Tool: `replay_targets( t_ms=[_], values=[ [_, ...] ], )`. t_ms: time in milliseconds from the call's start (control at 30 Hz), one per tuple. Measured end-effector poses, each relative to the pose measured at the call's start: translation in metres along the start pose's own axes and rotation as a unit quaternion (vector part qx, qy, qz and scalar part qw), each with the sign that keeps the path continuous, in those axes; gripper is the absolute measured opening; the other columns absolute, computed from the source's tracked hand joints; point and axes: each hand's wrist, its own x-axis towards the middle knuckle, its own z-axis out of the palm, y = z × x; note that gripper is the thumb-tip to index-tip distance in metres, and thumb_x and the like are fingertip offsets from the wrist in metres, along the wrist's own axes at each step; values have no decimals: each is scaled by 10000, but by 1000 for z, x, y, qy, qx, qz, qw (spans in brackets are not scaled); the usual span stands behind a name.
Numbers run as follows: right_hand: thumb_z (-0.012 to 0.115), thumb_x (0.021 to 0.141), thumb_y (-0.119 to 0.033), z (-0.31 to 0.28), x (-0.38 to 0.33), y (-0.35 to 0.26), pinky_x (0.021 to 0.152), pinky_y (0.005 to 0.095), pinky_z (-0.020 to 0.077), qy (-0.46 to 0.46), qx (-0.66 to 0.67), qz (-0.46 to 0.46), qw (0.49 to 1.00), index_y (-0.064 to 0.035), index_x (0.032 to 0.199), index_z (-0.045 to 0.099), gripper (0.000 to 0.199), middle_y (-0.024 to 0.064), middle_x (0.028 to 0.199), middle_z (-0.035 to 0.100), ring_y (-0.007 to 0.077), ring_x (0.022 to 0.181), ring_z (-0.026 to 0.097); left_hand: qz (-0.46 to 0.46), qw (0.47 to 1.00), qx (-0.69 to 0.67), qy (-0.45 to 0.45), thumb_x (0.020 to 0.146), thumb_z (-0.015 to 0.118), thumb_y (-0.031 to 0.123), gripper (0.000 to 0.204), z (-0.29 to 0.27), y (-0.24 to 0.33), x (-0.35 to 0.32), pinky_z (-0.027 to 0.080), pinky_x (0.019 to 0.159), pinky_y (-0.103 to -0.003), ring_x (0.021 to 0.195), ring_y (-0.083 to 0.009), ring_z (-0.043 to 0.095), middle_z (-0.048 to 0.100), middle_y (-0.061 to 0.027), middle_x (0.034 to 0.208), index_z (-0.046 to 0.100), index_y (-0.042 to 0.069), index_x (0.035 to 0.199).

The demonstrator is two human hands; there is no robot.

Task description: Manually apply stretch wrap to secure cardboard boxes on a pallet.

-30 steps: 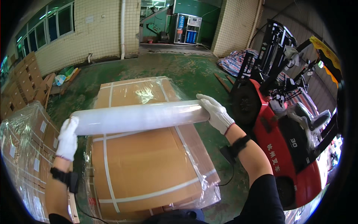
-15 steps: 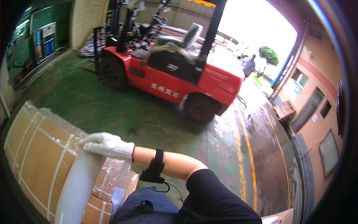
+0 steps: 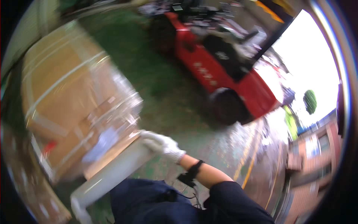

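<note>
A long roll of clear stretch film [image 3: 115, 170] slants across in front of me, close to a stack of cartons. My right hand [image 3: 162, 145], in a white knitted glove, is closed over its upper end. At its lower end is my left hand [image 3: 79, 209], also in a white glove and blurred; it appears closed on the roll, though its fingers are partly hidden. The brown carton stack [image 3: 63, 86], bound with pale straps, stands left of the roll. Shiny clear film [image 3: 128, 100] covers its right side, and a pale bluish patch [image 3: 100, 143] shows low on it.
A red forklift [image 3: 223, 74] is parked beyond the cartons on the green floor [image 3: 164, 100]. Yellow lines [image 3: 253, 160] run along wet ground at the right. A brick building [image 3: 305, 194] stands at the far right, and brown boards or cartons [image 3: 33, 186] lie at the lower left.
My view has turned and tilted, so the cartons show from another side. The roll has swung from nearly upright to a flatter slant, and my left hand has come into view.
</note>
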Motion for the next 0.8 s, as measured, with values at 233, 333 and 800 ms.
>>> replay_targets(
  t_ms=[233, 333, 800],
  values=[
    [578, 1002, -342, 34, -144, 137, 1008, 398, 483, -97, -104, 126, 982, -151, 1376, 560, 420, 187, 1291, 644, 366, 1204, 610, -381, 845, 204, 315, 981, 525, 570, 662, 145, -28, -158, 459, 946, -356, 1049, -237, 612, 669, -150, 1119, 598, -40, 1226],
    [579, 987, -384, 44, -195, 181, 967, 438, 489, -156, -154, 204, 954, -196, 1411, 517, 468, 224, 1215, 656, 402, 1145, 622, -439, 800, 328, 244, 947, 511, 642, 772, 120, -104, -234, 432, 1005, -396, 1162, -329, 604, 661, -228, 1218, 596, -65, 1244],
    [598, 939, -418, 51, -179, 223, 1109, 316, 397, -188, -122, 213, 951, -225, 1504, 470, 610, 93, 1422, 593, 264, 1318, 557, -500, 767, 324, 238, 930, 403, 741, 866, 132, -134, -256, 419, 1011, -429, 1140, -365, 607, 653, -253, 1207, 623, -42, 1227]
  ],
)
